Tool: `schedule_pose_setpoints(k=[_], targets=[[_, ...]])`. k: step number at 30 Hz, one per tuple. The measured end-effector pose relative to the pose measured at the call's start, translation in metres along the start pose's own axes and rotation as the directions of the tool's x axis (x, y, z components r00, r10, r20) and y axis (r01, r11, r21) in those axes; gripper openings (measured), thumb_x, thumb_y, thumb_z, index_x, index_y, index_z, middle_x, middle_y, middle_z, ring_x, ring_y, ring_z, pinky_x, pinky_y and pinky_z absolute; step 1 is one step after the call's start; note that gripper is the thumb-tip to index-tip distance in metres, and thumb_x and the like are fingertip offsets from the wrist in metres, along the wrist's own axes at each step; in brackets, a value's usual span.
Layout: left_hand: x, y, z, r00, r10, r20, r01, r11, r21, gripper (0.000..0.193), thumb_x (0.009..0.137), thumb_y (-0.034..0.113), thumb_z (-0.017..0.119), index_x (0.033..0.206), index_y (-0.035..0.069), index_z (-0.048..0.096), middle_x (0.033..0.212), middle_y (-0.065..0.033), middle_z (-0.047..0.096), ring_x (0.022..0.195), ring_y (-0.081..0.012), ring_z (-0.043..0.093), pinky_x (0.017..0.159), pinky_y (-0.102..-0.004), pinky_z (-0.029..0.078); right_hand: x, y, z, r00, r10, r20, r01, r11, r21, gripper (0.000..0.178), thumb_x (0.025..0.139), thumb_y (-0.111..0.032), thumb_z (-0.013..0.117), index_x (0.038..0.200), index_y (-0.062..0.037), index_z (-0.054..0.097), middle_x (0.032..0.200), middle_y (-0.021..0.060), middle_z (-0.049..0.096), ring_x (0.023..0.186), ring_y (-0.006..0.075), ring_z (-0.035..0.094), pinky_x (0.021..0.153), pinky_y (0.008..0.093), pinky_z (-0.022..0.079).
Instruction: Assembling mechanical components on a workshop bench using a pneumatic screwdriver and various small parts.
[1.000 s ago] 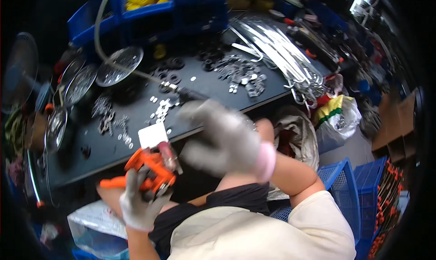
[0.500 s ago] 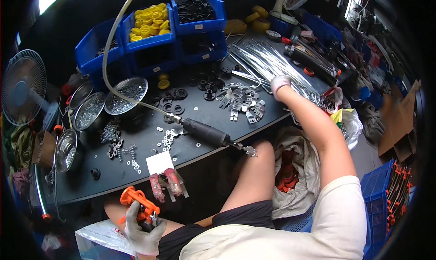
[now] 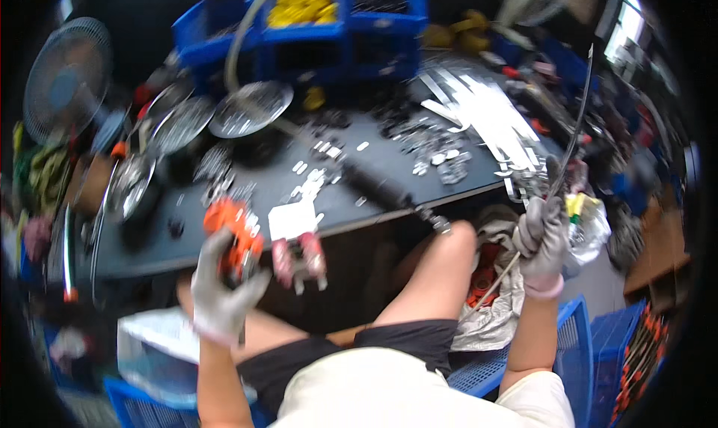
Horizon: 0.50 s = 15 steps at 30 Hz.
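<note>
My left hand [image 3: 224, 293], in a pale work glove, is closed around an orange plastic fitting [image 3: 238, 230] with dark and metal parts at its lower side. The fitting is in front of the table's near edge, left of a pink-wrapped fixture [image 3: 313, 257] with a white plate [image 3: 293, 220]. My right hand [image 3: 542, 241], also gloved, grips a long thin metal rod [image 3: 576, 132]. The rod slants up to the right above the fist, and a thin pale length slopes down left below it. Motion blurs both hands.
A black power screwdriver [image 3: 374, 186] reaches past the table edge toward my knee. A pile of metal rods [image 3: 486, 117] lies at the table's right. Steel bowls [image 3: 250, 112] and blue bins [image 3: 307, 57] stand behind. A white sack [image 3: 486, 329] holding orange parts is below right.
My right hand has come back from the rod pile with one rod, now raised on the right. My left hand has lifted the orange fitting slightly. The whole view has shifted.
</note>
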<state>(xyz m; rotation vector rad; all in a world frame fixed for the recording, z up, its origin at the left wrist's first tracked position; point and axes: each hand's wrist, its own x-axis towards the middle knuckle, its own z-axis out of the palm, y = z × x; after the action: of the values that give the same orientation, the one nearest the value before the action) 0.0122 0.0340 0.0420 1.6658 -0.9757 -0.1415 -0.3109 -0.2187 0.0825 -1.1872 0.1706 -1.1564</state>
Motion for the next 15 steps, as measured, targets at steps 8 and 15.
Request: schedule_pose_setpoints(k=[8,15], targets=[[0.027,0.052,-0.014,0.945,-0.29,0.149,0.325,0.82,-0.471,0.064,0.078,0.013,0.071,0.132,-0.002,0.04,0.103,-0.0104,0.058,0.063,-0.0119,0.062,0.048,-0.0215,0.049,-0.042,0.031,0.107,0.861,0.16,0.482,0.376,0.437,-0.817,0.064,0.066,0.018,0.054,0.123,-0.01,0.063,0.058,0.0045,0.044,0.048,0.0163,0.046,0.048,0.0278,0.041],[0.017,0.053,-0.023,0.931,-0.328,0.16,0.365,0.822,-0.437,0.064,0.081,0.02,0.071,0.131,-0.003,0.04,0.102,-0.0097,0.058,0.061,-0.011,0.062,0.047,-0.0213,0.049,-0.051,0.041,0.114,0.839,0.167,0.519,0.443,0.346,-0.827,0.065,0.065,0.012,0.058,0.125,-0.0128,0.062,0.058,0.0062,0.046,0.048,0.0195,0.049,0.047,0.0324,0.043]])
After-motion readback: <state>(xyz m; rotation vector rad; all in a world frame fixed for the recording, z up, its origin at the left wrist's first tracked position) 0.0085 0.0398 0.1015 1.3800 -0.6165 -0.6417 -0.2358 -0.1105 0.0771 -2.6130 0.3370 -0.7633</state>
